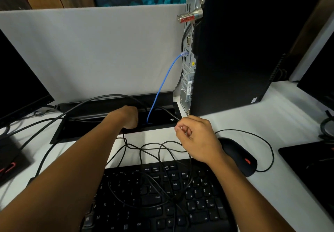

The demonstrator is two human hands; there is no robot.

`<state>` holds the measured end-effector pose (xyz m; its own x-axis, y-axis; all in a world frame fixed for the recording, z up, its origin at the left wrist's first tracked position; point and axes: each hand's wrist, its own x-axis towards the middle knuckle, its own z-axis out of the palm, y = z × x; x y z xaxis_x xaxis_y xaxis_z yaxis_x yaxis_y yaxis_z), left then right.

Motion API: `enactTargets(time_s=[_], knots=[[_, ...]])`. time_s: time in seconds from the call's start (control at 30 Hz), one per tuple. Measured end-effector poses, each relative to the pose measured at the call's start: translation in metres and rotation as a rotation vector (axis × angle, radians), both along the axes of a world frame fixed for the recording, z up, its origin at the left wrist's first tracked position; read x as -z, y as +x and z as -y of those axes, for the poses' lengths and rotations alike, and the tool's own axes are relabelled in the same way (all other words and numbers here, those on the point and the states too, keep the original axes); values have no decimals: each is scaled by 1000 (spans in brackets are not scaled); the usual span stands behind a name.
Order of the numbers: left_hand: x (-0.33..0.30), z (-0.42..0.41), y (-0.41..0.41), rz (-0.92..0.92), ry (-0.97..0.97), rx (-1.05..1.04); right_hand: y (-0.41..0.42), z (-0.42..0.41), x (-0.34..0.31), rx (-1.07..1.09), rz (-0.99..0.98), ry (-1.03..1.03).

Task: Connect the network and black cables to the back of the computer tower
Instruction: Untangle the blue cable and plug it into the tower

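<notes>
A: Start with the big things. Where is the computer tower (235,47)?

B: Far right on the white desk (271,116), upright, with its metal back panel (188,54) turned left toward the grey partition (90,50). Near us lies the keyboard (162,195), with the mouse (238,155) just to its right. A black cable tray (112,116) runs along the far edge of the desk, between the partition and the keyboard.

A: How far along would you say the job is?

B: About half, I judge. The blue network cable (160,87) rises out of the tray and its clear plug sits in a port midway up the back panel, so that part looks done. A black cable already goes into the panel higher up, but the thin black cable (169,113) nearer to us is not yet plugged in.

A: And the hands?

B: The left hand (129,117) reaches into the tray beside the foot of the blue cable. Its fingers curl down out of sight, so I cannot tell whether it grasps anything. The right hand (197,137) hangs near the tower's lower corner, fingers curled, thumb and forefinger pinching the thin black cable close to its end.

A: What is hard to make out?

B: The plug on that cable is too small and blurred to identify, and which port it suits cannot be read from this angle. Several thin black cords (155,159) tangle over the keyboard, so I cannot trace which belongs to which.
</notes>
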<state>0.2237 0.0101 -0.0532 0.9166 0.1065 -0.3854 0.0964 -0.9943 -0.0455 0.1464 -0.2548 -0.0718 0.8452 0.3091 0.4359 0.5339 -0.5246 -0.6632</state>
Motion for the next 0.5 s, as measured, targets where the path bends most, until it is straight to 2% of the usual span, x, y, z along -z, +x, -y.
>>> enactTargets(time_s=[0.2, 0.37, 0.43, 0.5], knots=[[-1, 6, -2, -115, 82, 16, 1, 0, 4, 5, -5, -26], [6, -3, -6, -95, -156, -7, 9, -4, -7, -32, -40, -81], [7, -6, -7, -83, -294, -95, 17, -16, -23, -74, -16, -194], [7, -6, -6, -107, -334, -142, 25, -35, -42, -146, -29, -388]])
